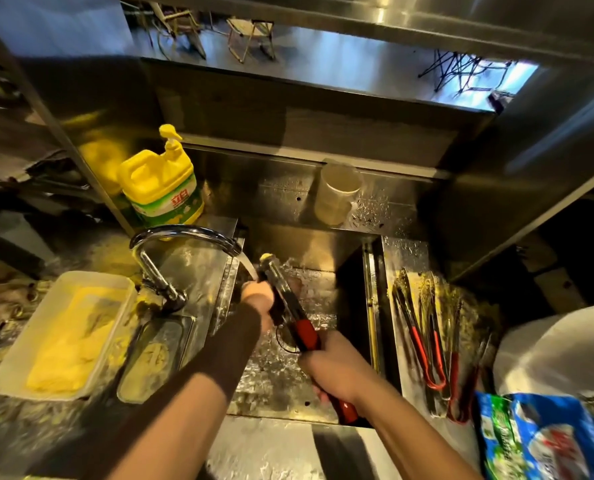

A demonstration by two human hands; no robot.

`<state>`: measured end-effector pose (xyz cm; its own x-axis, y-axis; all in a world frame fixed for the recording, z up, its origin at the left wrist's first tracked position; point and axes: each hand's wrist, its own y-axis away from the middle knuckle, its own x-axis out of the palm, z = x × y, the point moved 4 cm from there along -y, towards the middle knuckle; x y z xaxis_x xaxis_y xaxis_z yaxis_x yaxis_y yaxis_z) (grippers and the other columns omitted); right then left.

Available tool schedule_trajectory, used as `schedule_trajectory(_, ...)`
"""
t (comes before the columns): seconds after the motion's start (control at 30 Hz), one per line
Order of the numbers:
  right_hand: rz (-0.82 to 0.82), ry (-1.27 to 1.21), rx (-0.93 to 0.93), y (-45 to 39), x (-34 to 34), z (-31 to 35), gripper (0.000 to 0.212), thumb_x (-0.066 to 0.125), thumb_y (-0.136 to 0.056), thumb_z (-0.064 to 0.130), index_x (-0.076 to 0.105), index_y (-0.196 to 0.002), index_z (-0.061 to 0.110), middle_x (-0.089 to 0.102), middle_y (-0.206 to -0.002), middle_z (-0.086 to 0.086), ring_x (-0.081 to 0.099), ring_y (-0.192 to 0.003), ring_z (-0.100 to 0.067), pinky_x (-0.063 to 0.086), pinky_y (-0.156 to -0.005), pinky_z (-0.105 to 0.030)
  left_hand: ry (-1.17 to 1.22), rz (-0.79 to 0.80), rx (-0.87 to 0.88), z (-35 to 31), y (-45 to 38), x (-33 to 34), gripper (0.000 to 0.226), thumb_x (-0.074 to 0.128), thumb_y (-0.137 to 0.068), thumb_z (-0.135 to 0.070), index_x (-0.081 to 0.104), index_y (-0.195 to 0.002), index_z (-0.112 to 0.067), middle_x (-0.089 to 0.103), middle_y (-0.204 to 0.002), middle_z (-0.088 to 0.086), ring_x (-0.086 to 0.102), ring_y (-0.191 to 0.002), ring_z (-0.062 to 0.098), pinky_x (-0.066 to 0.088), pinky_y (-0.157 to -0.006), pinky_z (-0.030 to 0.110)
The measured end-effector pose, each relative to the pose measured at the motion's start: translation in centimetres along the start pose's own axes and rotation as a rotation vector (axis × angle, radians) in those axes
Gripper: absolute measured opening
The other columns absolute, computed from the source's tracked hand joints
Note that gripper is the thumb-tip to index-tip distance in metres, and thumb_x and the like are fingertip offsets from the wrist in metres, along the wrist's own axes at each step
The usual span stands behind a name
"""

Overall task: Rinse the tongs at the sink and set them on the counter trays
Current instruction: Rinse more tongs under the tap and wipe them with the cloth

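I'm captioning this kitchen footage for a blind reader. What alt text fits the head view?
Two hands hold red-handled tongs under water running from a chrome faucet over a steel sink: the right hand grips the handles, the left hand rubs the blades. More tongs lie on the counter right of the sink.
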<state>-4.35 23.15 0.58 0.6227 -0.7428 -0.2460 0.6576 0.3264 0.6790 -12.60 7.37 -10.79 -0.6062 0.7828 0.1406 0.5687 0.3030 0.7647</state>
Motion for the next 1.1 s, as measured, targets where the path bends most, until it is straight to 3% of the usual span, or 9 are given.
schedule_trajectory(0.13,-0.006,0.005,0.011,2.7,-2.5,-2.3,0.027,0.057,-0.086,0.038,0.061,-0.102,0.016,0.052,-0.058,0.007,0.046,-0.040,-0.008,0.038,-0.043,-0.025,0.075,-0.132,0.108,-1.6,-0.9,-2.8,0.037,0.051,-0.097,-0.007,0.051,-0.132,0.006,0.059,-0.130,0.026,0.062,-0.106,0.033,0.051,-0.080,0.038)
schedule_trajectory(0.3,-0.238,0.412,-0.107,1.2,-4.5,-1.7,0.056,0.055,-0.093,0.043,0.038,-0.143,0.026,0.061,-0.110,-0.004,0.066,-0.089,-0.025,0.054,-0.072,-0.034,0.319,0.212,-0.036,-0.4,1.1,-1.4,0.043,0.042,-0.103,-0.033,0.055,-0.134,-0.005,0.062,-0.128,0.020,0.058,-0.122,0.034,0.042,-0.107,0.053)
schedule_trajectory(0.5,-0.259,0.464,-0.131,0.2,-3.2,-1.3,0.075,0.081,-0.078,0.035,0.041,-0.141,0.026,0.053,-0.127,-0.002,0.058,-0.115,-0.021,0.048,-0.100,-0.034,0.345,0.181,-0.031,0.6,1.8,-0.5,0.039,0.048,-0.099,-0.040,0.072,-0.087,-0.012,0.064,-0.082,0.009,0.062,-0.070,0.022,0.053,-0.076,0.038)
schedule_trajectory(0.6,-0.108,0.247,-0.076,0.1,-2.4,-1.1,0.080,0.073,-0.083,0.012,0.034,-0.147,0.039,0.055,-0.126,-0.006,0.064,-0.101,-0.020,0.055,-0.091,-0.035,0.222,0.037,-0.017,1.4,1.4,-0.7,0.020,0.062,-0.094,-0.029,0.064,-0.094,-0.009,0.065,-0.082,0.006,0.059,-0.067,0.019,0.053,-0.075,0.035)
schedule_trajectory(0.7,0.062,-0.150,0.024,0.1,-1.5,-0.8,0.100,0.059,-0.081,-0.013,0.025,-0.141,0.060,0.060,-0.119,-0.013,0.064,-0.058,-0.014,0.054,-0.049,-0.028,0.152,0.024,0.025,1.5,1.4,-0.4,0.020,0.064,-0.093,-0.021,0.069,-0.075,-0.014,0.068,-0.053,0.001,0.065,-0.048,0.017,0.058,-0.054,0.033)
schedule_trajectory(0.77,0.036,-0.084,0.015,0.3,-1.5,-1.0,0.093,0.059,-0.081,-0.011,0.031,-0.135,0.060,0.064,-0.115,-0.013,0.060,-0.059,-0.013,0.049,-0.047,-0.025,0.093,-0.014,0.051,0.9,1.5,-0.6,0.006,0.065,-0.092,-0.017,0.064,-0.091,-0.012,0.068,-0.055,0.000,0.064,-0.050,0.017,0.055,-0.052,0.029)
schedule_trajectory(0.9,-0.016,0.120,0.052,0.8,-1.1,-2.4,0.041,0.063,-0.082,0.000,0.059,-0.115,0.022,0.068,-0.102,-0.011,0.062,-0.069,-0.015,0.052,-0.054,-0.025,-0.008,-0.048,0.039,-0.6,0.5,-1.4,0.032,0.062,-0.093,-0.013,0.054,-0.120,0.004,0.066,-0.100,0.020,0.066,-0.079,0.030,0.057,-0.072,0.040)
schedule_trajectory(1.0,-0.136,0.212,0.029,-0.2,-1.3,-1.3,0.018,0.063,-0.083,0.007,0.063,-0.098,0.016,0.065,-0.082,-0.006,0.063,-0.062,-0.017,0.055,-0.056,-0.031,-0.112,-0.028,0.055,0.1,1.5,-0.5,0.032,0.054,-0.096,-0.004,0.054,-0.125,0.010,0.063,-0.086,0.019,0.060,-0.066,0.027,0.056,-0.048,0.026)
schedule_trajectory(1.1,-0.136,0.224,0.010,-0.5,-0.6,-0.5,0.014,0.061,-0.084,0.006,0.059,-0.086,0.020,0.063,-0.072,-0.001,0.061,-0.053,-0.011,0.049,-0.047,-0.024,-0.071,-0.033,-0.018,0.3,1.8,-0.6,0.034,0.053,-0.096,-0.004,0.054,-0.128,0.007,0.064,-0.110,0.025,0.066,-0.095,0.038,0.056,-0.085,0.051)
